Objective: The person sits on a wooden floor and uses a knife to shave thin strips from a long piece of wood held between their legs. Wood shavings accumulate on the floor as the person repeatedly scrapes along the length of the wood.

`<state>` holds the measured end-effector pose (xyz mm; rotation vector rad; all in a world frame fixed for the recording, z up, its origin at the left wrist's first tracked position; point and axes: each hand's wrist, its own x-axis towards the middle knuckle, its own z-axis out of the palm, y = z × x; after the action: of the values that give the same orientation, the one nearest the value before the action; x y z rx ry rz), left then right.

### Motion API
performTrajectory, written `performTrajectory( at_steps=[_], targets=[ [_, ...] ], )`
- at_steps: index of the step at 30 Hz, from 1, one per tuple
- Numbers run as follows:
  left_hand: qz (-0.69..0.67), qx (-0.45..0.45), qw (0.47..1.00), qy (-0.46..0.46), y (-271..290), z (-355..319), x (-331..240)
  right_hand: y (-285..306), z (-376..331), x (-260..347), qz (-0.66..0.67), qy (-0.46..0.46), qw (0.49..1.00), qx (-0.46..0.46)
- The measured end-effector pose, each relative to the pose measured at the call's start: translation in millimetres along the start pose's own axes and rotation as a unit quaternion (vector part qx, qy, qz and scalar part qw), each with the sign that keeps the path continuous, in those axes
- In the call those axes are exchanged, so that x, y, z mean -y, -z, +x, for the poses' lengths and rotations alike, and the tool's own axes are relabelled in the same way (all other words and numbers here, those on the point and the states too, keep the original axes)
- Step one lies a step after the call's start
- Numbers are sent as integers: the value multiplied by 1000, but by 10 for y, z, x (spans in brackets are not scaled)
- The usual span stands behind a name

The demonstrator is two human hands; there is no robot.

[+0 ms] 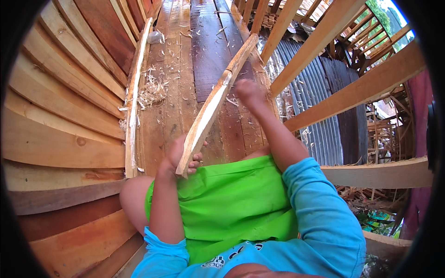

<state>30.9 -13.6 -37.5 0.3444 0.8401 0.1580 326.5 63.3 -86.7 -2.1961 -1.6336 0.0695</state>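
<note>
Blue sleeves (324,208) and bright green cloth (241,199) over my lap come nearest, above a glossy plank floor (208,60) between a board wall (69,134) and open slats (352,96). Before me, my long wooden piece (213,104) slants away, its far end up and to the right. My left hand (175,150) curls around its near end; my right hand (251,94) is bunched beside the far half, contents unclear. Shavings (152,91) and another strip (131,111) lie leftward; slats crowd my right arm.
</note>
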Motion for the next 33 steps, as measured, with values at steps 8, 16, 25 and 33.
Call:
performTrajectory(
  at_steps=[8,16,25,33],
  targets=[
    [14,-4,1000,-7,-15,17,-23,89,-41,181,13,13,996,86],
    [-27,17,999,-7,39,-28,-24,-44,-68,162,31,26,999,30],
    [-6,7,1000,-11,83,-17,-53,-107,-122,340,83,-23,996,15],
    [10,-13,1000,-22,87,-43,-66,-82,-204,409,60,45,997,19]
  ],
)
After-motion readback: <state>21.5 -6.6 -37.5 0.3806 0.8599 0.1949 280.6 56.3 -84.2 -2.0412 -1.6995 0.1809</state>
